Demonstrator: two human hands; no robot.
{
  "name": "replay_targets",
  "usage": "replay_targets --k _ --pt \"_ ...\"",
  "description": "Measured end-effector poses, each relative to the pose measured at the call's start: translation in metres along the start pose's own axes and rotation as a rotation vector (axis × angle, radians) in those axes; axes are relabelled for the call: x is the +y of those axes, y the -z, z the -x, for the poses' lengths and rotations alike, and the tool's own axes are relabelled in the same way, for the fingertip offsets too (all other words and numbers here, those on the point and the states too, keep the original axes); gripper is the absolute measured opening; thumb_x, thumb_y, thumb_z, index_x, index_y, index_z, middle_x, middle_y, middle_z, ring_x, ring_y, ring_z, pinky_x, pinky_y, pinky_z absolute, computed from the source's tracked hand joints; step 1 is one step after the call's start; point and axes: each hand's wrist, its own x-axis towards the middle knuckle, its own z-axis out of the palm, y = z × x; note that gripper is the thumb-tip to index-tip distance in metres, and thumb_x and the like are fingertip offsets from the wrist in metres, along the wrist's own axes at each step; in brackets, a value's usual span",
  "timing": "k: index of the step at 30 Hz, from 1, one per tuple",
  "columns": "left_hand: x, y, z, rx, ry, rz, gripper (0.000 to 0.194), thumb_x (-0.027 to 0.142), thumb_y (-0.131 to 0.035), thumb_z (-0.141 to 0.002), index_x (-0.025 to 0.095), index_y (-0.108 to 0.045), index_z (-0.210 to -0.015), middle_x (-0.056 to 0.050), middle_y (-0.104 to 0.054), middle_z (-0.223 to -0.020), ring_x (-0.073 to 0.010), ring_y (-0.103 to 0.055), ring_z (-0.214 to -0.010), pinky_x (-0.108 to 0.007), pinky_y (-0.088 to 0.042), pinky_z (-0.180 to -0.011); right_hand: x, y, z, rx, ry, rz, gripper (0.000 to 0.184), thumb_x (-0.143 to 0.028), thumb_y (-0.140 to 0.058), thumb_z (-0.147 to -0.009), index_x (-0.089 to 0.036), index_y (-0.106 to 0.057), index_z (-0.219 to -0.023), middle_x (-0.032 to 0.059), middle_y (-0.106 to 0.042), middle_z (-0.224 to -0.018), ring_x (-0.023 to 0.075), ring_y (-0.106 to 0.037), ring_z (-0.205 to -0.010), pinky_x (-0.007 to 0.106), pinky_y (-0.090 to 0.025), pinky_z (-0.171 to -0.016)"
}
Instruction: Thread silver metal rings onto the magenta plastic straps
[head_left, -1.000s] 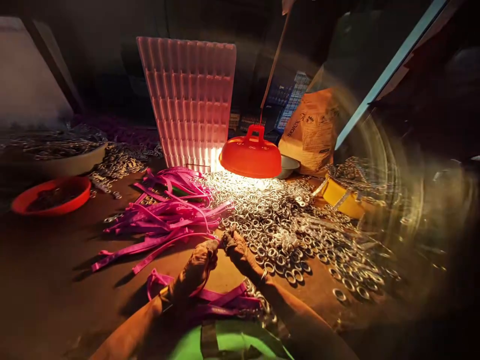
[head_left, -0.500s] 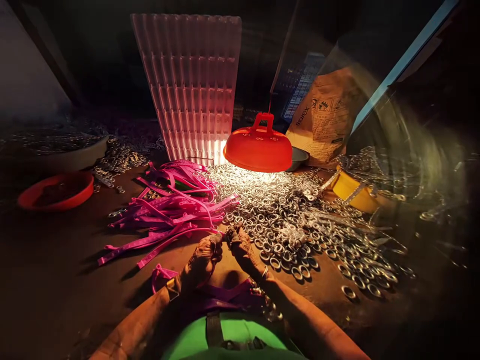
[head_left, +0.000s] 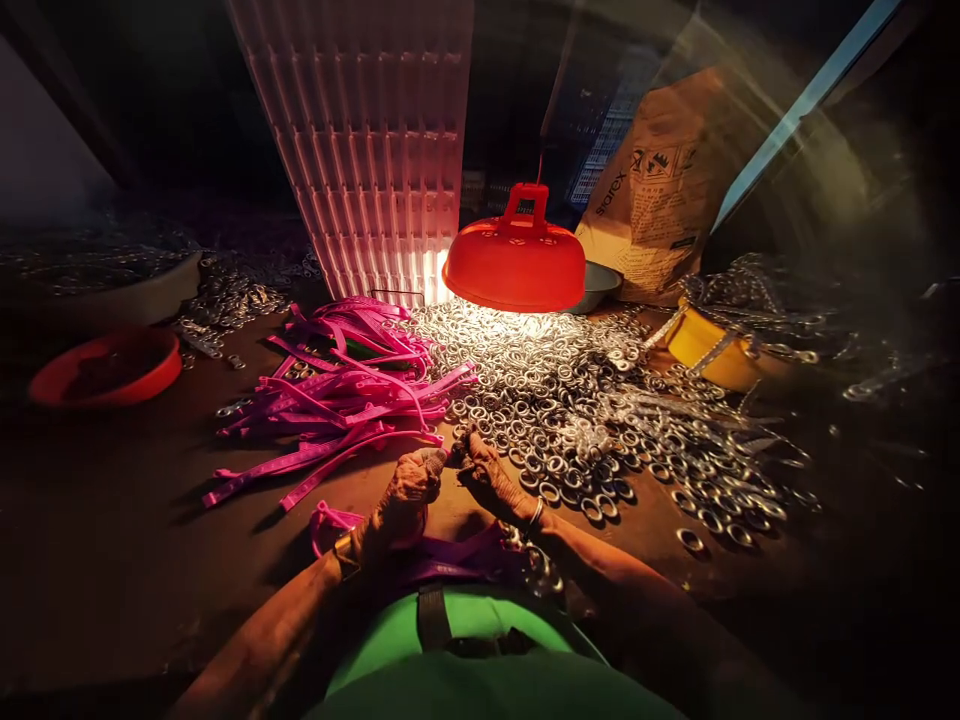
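Both of my hands meet close together just in front of the piles, fingertips almost touching. My left hand (head_left: 412, 483) is closed in a pinch on a pink strap (head_left: 325, 520), which shows partly behind and beneath the hand. A wrapping covers its thumb tip. My right hand (head_left: 484, 472), with dark coverings on the fingertips, is also closed; whatever sits in its pinch is too small to make out. Beyond the left hand lies a heap of pink straps (head_left: 337, 390). Small metal rings (head_left: 555, 465) spread beyond and to the right of the right hand.
A red lamp shade (head_left: 517, 265) hangs low over the rings. Behind it stand a ridged translucent panel (head_left: 375, 150) and a printed paper sack (head_left: 652, 190). A red bowl (head_left: 169, 375) lies left, a yellow container (head_left: 705, 345) right. Purple straps (head_left: 465, 560) rest near my lap.
The view has tilted slightly, so the panel, lamp and piles sit higher in the picture. My hands stay together in a pinch, with the fingertips slightly shifted.
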Motion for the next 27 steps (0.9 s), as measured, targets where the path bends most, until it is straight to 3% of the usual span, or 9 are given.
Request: replay_targets --k 5,9,13,16,18,23,27 --pt "0.002 0.003 0.001 0.016 0.051 -0.176 0.032 0.040 -0.072 -0.069 0.012 -0.058 -0.074 0.008 -0.025 -0.050 -0.0038 -0.017 -0.045 -0.023 -0.009 -0.043 -0.005 0.005 0.000 -0.119 -0.058 -0.076 0.003 -0.021 -0.038 -0.077 -0.022 -0.036 -0.079 -0.0041 -0.038 -0.067 0.0101 -0.034 -0.057 0.021 -0.033 -0.051" --pt "-0.002 0.007 0.002 -0.080 0.066 -0.222 0.034 0.045 -0.068 -0.071 0.013 -0.058 -0.077 0.008 -0.029 -0.049 -0.0035 -0.018 -0.044 -0.022 -0.010 -0.043 -0.002 0.011 -0.004 -0.191 -0.104 -0.035 0.006 -0.024 -0.044 -0.075 -0.021 -0.039 -0.072 -0.0041 -0.039 -0.064 0.0100 -0.035 -0.056 0.021 -0.030 -0.049" --pt "-0.008 0.009 0.000 -0.129 0.090 -0.217 0.035 0.046 -0.066 -0.069 0.014 -0.055 -0.077 0.008 -0.031 -0.051 -0.0036 -0.021 -0.043 -0.019 -0.014 -0.040 -0.004 0.013 -0.011 -0.182 -0.074 0.051 0.009 -0.024 -0.048 -0.074 -0.020 -0.039 -0.072 -0.0039 -0.043 -0.064 0.0097 -0.037 -0.057 0.022 -0.031 -0.051" --pt "-0.006 0.013 -0.006 -0.132 0.062 -0.205 0.033 0.041 -0.065 -0.065 0.014 -0.055 -0.082 0.005 -0.045 -0.058 -0.0054 -0.037 -0.044 -0.018 -0.027 -0.040 -0.014 0.015 -0.017 -0.130 -0.060 0.013 0.015 -0.030 -0.041 -0.082 -0.020 -0.038 -0.071 -0.0031 -0.043 -0.063 0.0098 -0.037 -0.056 0.022 -0.032 -0.051" --pt "0.003 0.015 -0.010 -0.154 0.080 -0.237 0.030 0.038 -0.064 -0.065 0.013 -0.057 -0.082 0.002 -0.050 -0.059 -0.0068 -0.042 -0.045 -0.018 -0.030 -0.039 -0.024 0.019 -0.020 -0.136 -0.033 -0.038 0.022 -0.034 -0.036 -0.088 -0.020 -0.040 -0.071 -0.0021 -0.045 -0.064 0.0102 -0.039 -0.057 0.022 -0.035 -0.052" --pt "0.048 0.017 -0.004 -0.238 0.267 -0.238 0.024 0.036 -0.063 -0.068 0.012 -0.057 -0.066 0.008 -0.032 -0.043 -0.0025 -0.020 -0.036 -0.020 -0.013 -0.036 -0.056 0.034 -0.001 -0.347 0.138 0.097 0.016 -0.031 -0.045 -0.087 -0.017 -0.050 -0.083 0.0018 -0.054 -0.071 0.0115 -0.045 -0.065 0.024 -0.041 -0.059" --pt "0.081 0.012 0.018 -0.448 0.362 -0.402 0.037 0.045 -0.066 -0.069 0.015 -0.050 -0.054 0.006 -0.033 -0.045 -0.0045 -0.024 -0.040 -0.023 -0.014 -0.040 -0.078 0.036 0.037 -0.507 0.145 0.128 0.028 -0.027 -0.045 -0.089 -0.011 -0.046 -0.112 0.0015 -0.057 -0.074 0.0086 -0.042 -0.056 0.023 -0.036 -0.053"
